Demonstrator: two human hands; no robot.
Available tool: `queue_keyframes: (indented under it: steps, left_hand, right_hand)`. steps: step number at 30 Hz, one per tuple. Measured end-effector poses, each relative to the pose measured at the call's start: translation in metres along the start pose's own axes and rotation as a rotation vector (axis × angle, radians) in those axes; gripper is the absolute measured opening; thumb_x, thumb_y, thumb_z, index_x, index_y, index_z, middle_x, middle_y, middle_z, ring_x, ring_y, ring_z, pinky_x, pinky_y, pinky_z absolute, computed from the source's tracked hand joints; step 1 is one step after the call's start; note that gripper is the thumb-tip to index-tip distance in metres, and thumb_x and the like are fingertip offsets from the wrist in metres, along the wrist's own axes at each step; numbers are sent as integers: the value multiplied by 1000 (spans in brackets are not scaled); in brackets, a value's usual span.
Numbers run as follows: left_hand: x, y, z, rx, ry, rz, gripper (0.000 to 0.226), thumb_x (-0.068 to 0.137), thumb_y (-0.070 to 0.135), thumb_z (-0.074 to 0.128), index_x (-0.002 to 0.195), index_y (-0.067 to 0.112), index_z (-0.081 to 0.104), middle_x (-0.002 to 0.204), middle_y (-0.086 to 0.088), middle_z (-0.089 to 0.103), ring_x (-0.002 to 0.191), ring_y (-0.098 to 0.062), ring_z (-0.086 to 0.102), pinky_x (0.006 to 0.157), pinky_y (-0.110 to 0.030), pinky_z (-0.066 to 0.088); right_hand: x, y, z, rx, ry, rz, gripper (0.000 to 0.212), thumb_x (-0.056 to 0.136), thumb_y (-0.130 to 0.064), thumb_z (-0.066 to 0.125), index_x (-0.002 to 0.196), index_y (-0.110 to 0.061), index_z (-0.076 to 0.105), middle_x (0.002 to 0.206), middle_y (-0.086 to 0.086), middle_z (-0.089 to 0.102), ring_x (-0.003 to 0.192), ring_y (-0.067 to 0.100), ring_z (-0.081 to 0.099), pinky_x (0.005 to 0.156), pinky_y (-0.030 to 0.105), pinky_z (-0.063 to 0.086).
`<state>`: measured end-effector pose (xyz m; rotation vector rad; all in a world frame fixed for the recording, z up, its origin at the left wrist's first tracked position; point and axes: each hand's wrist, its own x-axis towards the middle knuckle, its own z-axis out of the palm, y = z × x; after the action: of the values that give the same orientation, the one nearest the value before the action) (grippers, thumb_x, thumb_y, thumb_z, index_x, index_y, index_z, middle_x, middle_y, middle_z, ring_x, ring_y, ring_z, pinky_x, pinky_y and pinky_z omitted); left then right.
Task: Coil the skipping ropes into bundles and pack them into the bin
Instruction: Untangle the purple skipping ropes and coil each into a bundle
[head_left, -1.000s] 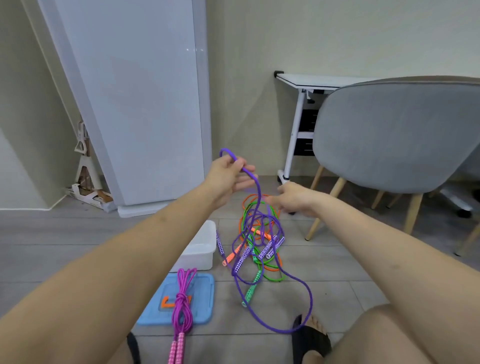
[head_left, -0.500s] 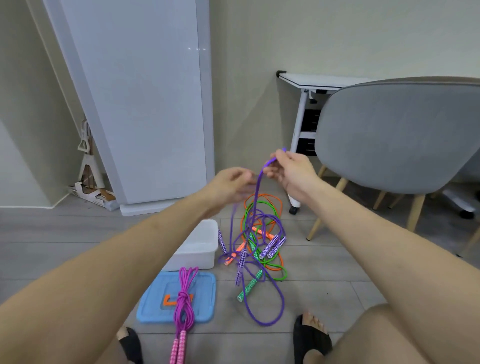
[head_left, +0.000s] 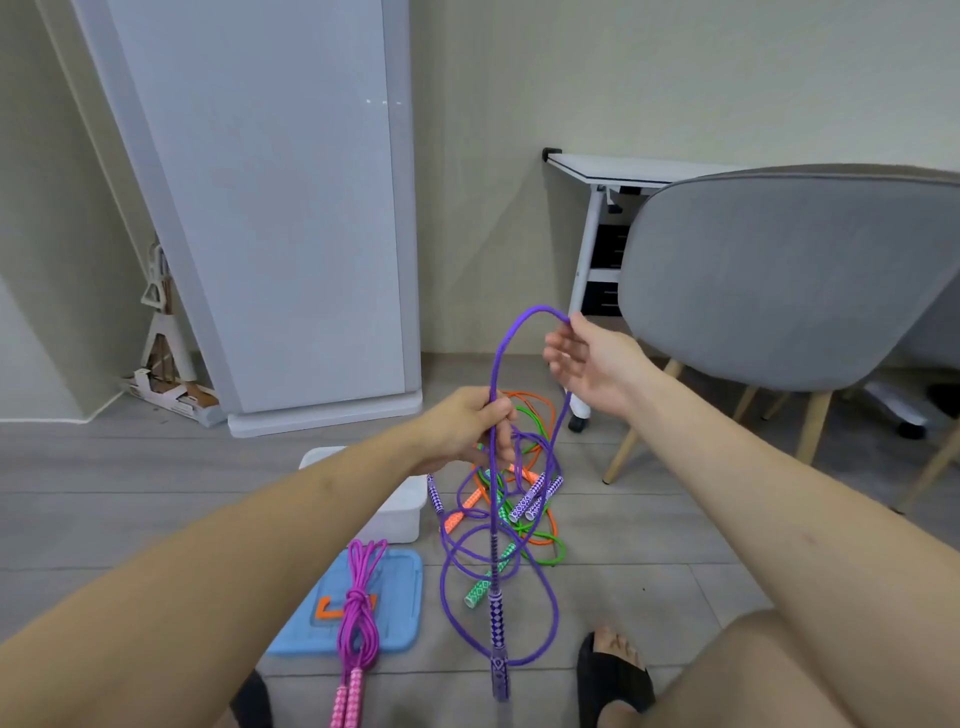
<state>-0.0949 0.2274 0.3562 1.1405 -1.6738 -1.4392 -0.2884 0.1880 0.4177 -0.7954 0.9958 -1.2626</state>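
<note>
— Purple rope (head_left: 494, 374), that was the one I had up. My left hand (head_left: 470, 428) gripped its strands, fingers (head_left: 501, 415) curled round them, and one patterned purple handle (head_left: 496, 631) hung straight down below, its end near the floor.

— And your right?

— My right hand (head_left: 589, 366) was higher and further right, fingers loosely spread, with the top of the loop hooked over the tips by the thumb. Whether I truly pinched it there I could not tell. From that arch the rope fell back to the floor in slack loops.

— Where were the others?

— Orange and green ropes (head_left: 524, 499) lay tangled on the floor beyond my hands, mixed with more purple handles. The pink rope (head_left: 358, 608) was already knotted into a bundle, lying across the blue lid (head_left: 405, 613), its handles off the lid's near edge.

— And the bin?

— White bin (head_left: 400, 512) stood on the floor just behind the lid, partly hidden by my left forearm. A grey chair (head_left: 779, 280) stood to my right.
</note>
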Motion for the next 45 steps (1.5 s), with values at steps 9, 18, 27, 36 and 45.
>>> queue_keyframes:
  steps: [9, 18, 27, 36, 45]
  left_hand:
    - [-13, 30, 6, -180, -98, 58, 33, 111, 34, 29, 86, 18, 44, 57, 7, 29, 52, -9, 13, 45, -20, 14]
    - [-25, 18, -17, -50, -61, 124, 29, 109, 29, 38, 89, 13, 52, 65, -1, 45, 58, -14, 38, 59, -27, 32]
    - [-54, -49, -39, 310, -170, -195, 9, 103, 40, 53, 94, 37, 56, 102, -3, 66, 93, -10, 57, 88, -34, 43]
    - [-45, -33, -44, 263, 189, -224, 19, 109, 31, 35, 106, 14, 42, 83, -7, 55, 54, -12, 37, 48, -22, 31]
    - [-19, 12, -38, 1017, 89, 54, 51, 98, 17, 56, 137, 19, 23, 74, -16, 56, 70, -31, 55, 68, -43, 45]
  right_hand:
    - [1, 34, -14, -1085, -335, -546, 60, 88, -2, 68, 142, -20, 49, 138, -5, 53, 128, 3, 48, 103, 12, 34]
    - [-18, 23, 12, -419, -342, -319, 21, 108, -12, 45, 89, -12, 54, 66, 4, 58, 59, 18, 57, 67, 32, 53]
    - [0, 5, -5, 132, -8, -246, 23, 109, -17, 41, 88, -14, 49, 65, 5, 42, 51, 17, 39, 53, 30, 33]
    - [14, 25, -34, -621, 178, -162, 14, 101, -16, 51, 108, -12, 63, 95, 11, 66, 69, 17, 59, 58, 26, 45]
    - [11, 63, 1, -1264, -338, -405, 60, 82, -15, 68, 137, -31, 53, 140, -4, 58, 132, 11, 53, 109, 36, 45]
